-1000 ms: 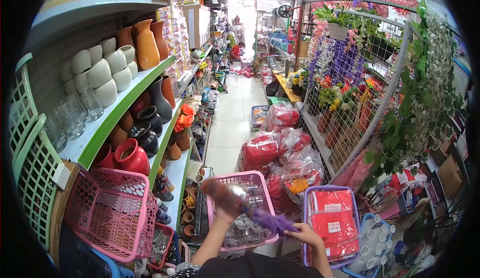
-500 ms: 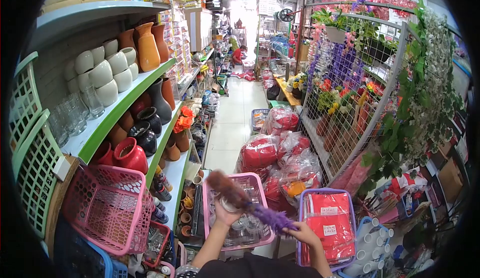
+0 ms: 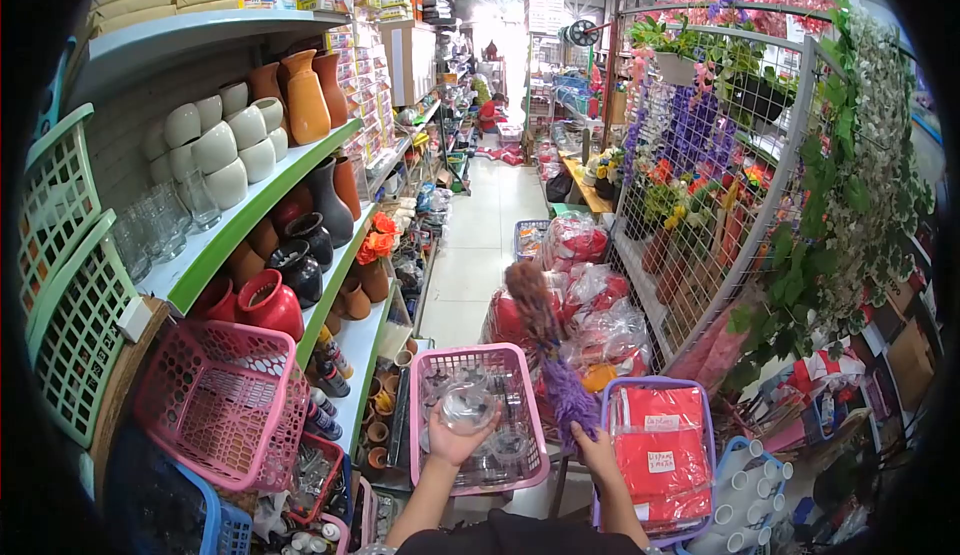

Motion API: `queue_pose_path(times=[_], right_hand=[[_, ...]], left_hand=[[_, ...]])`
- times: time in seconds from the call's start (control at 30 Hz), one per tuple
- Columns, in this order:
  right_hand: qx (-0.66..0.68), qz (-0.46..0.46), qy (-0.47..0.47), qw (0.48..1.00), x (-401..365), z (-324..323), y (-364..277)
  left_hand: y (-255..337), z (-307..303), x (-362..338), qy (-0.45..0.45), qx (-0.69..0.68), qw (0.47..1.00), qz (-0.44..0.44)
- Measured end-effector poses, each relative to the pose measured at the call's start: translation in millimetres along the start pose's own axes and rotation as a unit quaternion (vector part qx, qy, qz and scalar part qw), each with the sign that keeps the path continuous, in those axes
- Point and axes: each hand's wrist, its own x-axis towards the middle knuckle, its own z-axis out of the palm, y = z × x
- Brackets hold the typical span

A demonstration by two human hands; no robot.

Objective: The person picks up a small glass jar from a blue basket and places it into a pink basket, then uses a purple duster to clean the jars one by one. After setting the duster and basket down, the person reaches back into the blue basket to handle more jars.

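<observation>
My left hand (image 3: 458, 440) is wrapped around a round clear glass jar (image 3: 468, 405), held over the pink basket (image 3: 537, 445). More clear glassware (image 3: 505, 445) lies inside that basket. In my right hand (image 3: 597, 452) is a feather duster (image 3: 570, 390), gripped near its purple end. The duster's brown tip (image 3: 530, 295) points up and away from me, apart from the glass. Just right of this hand sits a purple-rimmed basket (image 3: 603, 500) holding red packets (image 3: 650, 417) in plastic.
Shelves on the left carry white pots (image 3: 220, 150), drinking glasses (image 3: 203, 200) and vases (image 3: 305, 105). An empty pink basket (image 3: 215, 405) leans below them. Bagged red goods (image 3: 575, 240) line the aisle (image 3: 465, 305). A wire rack (image 3: 700, 205) of artificial flowers stands right. A person (image 3: 490, 112) is far off.
The feather duster has swung from lying across the glass to pointing upward on the right. The glass jar is now uncovered in my left hand. The view has shifted slightly.
</observation>
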Motion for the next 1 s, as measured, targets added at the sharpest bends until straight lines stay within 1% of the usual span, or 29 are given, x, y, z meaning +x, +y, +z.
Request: queue_pose_path(times=[0.07,0.1,0.17,0.23,0.27,0.3,0.33,0.4,0.5,0.6,0.63,0.7,0.73,0.77,0.8,0.83,0.9,0.93,0.97,1.0], right_hand=[[0.023,0.037,-0.048,0.998,-6,1,-12],[0.023,0.038,-0.05,0.998,-7,2,-11],[0.045,0.011,-0.086,0.995,-9,4,-7],[0.048,0.021,-0.102,0.993,-13,4,-12],[0.051,0.031,-0.115,0.992,-15,4,-14],[0.051,0.031,-0.115,0.992,-17,4,-16],[0.055,0.025,-0.113,0.992,-19,5,-18],[0.059,0.018,-0.111,0.992,-22,5,-17],[0.06,-0.001,-0.095,0.994,-23,2,-15],[0.03,-0.01,-0.089,0.996,-25,-2,-17],[0.005,-0.013,-0.105,0.994,-27,-4,-18],[-0.018,-0.015,-0.12,0.992,-28,-11,-21],[-0.088,0.016,-0.181,0.979,-27,-18,-23],[-0.158,0.048,-0.241,0.956,-25,-26,-23],[-0.165,0.033,-0.25,0.954,-21,-32,-13],[-0.165,0.034,-0.25,0.953,-18,-31,-7],[-0.131,-0.018,-0.132,0.982,-17,-27,-7],[-0.121,-0.04,-0.113,0.985,-19,-24,-9],[-0.121,-0.04,-0.113,0.985,-22,-26,-12],[-0.14,-0.013,-0.161,0.977,-25,-28,-15]], left_hand=[[-2,-1,-2,-0.003,0.008,1.0,0.019],[-3,-1,-2,-0.008,0.016,0.999,0.037],[7,-22,1,0.002,0.005,0.999,0.032],[12,-33,3,0.012,-0.008,1.0,0.028],[13,-31,4,0.003,0.039,0.998,0.05],[13,-29,5,-0.008,0.086,0.994,0.071],[11,-27,5,-0.008,0.086,0.994,0.071],[5,-15,2,0.045,0.166,0.976,0.131],[10,-28,3,0.047,0.142,0.98,0.134],[9,-25,0,0.064,0.158,0.976,0.137],[9,-25,-1,0.064,0.158,0.976,0.136],[11,-26,-2,0.036,0.191,0.972,0.128],[12,-29,-2,0.035,0.192,0.973,0.127],[12,-31,-2,0.012,0.228,0.964,0.135],[12,-34,-2,-0.011,0.263,0.954,0.143],[12,-37,-3,-0.009,0.262,0.954,0.143],[7,-24,-8,0.034,0.317,0.935,0.156],[3,-16,-8,0.068,0.325,0.931,0.154],[2,-16,-8,0.068,0.325,0.931,0.153],[2,-16,-9,0.059,0.34,0.925,0.161]])
